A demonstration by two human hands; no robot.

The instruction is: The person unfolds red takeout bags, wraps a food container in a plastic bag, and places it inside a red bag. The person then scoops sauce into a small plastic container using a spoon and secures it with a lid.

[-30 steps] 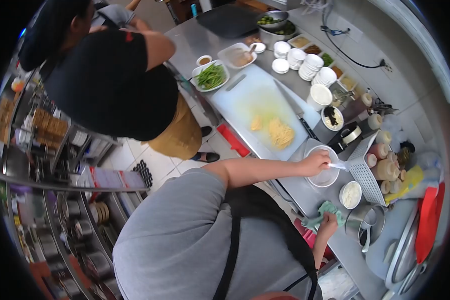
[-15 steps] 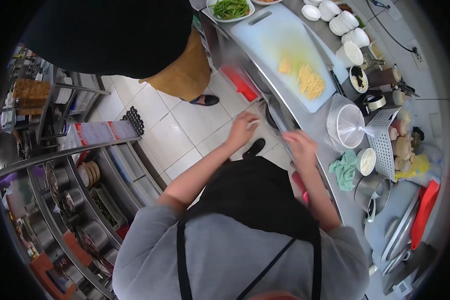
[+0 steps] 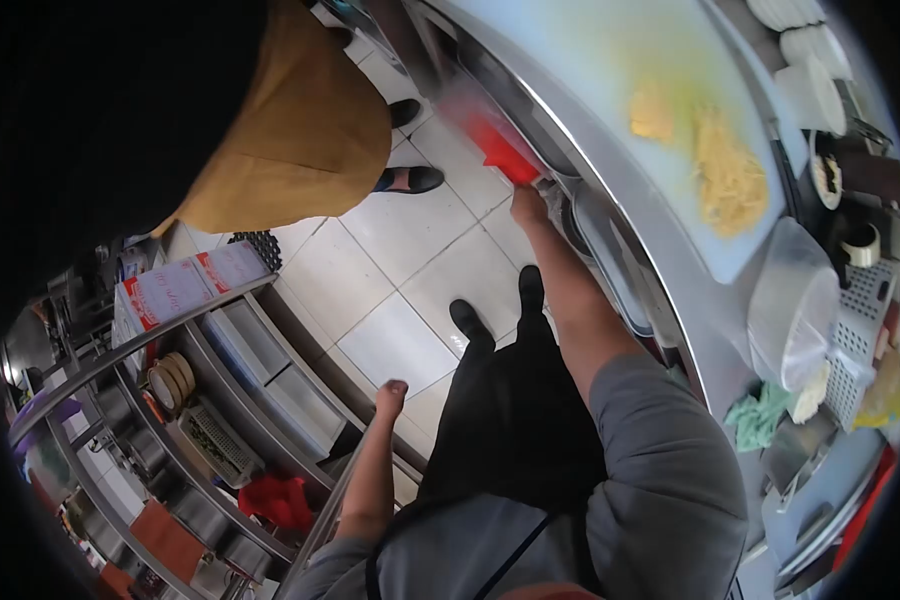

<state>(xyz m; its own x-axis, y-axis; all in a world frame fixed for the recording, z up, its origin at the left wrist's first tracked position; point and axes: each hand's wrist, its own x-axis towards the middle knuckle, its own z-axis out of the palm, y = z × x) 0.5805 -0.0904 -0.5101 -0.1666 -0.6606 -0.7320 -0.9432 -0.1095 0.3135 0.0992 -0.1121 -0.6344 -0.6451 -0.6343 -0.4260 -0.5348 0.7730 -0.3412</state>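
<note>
My right hand reaches forward to the shelf under the counter, beside a bright red item and some clear plastic. Its fingertips are hidden among these things, so I cannot tell whether it grips anything. Metal trays lie on the under-counter shelf, close to my right forearm. My left hand hangs low over the tiled floor near the left shelving, its fingers curled closed with nothing visible in them.
A co-worker in a tan apron stands ahead on the left. On the right counter lie a cutting board with shredded yellow food, a bagged white tub and a green cloth. Metal shelving lines the left.
My right hand has moved forward and down from beside the counter to the shelf under it. My left hand has swung back and left, its fingers now curled. The co-worker appears nearer.
</note>
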